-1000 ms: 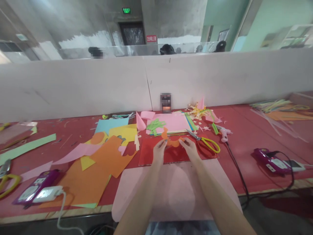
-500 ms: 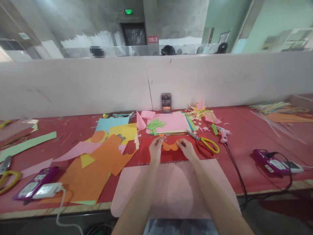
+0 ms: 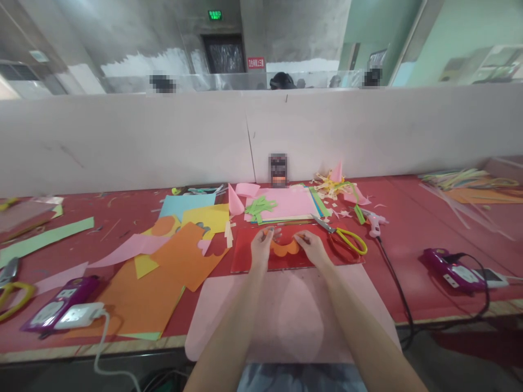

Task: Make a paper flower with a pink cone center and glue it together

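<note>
A scalloped strip of orange paper curves between my two hands, above a red mat. My left hand pinches its left end, and my right hand pinches the right end. Yellow-handled scissors lie just beyond my right hand, blades pointing back and left. Behind my hands is a stack of paper with a pink sheet on top, and green paper strips rest on it. A pink paper cone stands at the stack's left.
Orange sheets and other coloured paper cover the left side. A pink glue gun with a black cord lies at right. Purple power strips sit at left and right. A white partition closes the back.
The left end of the orange strip has dropped slightly near my left hand. My fingers have shifted a little; both hands still hold the strip in about the same place.
</note>
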A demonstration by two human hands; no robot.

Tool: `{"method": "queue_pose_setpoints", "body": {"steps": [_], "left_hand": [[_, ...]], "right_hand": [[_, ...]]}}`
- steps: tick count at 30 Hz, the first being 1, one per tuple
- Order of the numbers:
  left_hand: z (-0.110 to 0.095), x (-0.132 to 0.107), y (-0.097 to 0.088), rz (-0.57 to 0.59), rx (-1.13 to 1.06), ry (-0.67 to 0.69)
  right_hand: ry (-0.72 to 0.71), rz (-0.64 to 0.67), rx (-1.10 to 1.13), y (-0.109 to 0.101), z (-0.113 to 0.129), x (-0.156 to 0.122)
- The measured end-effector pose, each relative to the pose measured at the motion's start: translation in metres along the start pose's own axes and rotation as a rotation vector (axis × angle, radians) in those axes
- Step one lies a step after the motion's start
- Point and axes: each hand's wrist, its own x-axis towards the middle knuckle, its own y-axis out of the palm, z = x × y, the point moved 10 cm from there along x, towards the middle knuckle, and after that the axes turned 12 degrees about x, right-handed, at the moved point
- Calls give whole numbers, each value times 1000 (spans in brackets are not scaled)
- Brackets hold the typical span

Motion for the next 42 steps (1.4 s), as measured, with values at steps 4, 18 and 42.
{"method": "queue_pose_setpoints", "body": {"steps": [4, 18, 42], "left_hand": [[-2, 0, 0, 7, -31, 16], [-5, -6, -1, -7, -38, -17], [-9, -5, 2, 11, -73, 35]], "right_hand": [[-16, 49, -49, 7, 3, -1], [10, 18, 6, 4, 1, -1], [73, -112, 62, -13, 2, -2]]}}
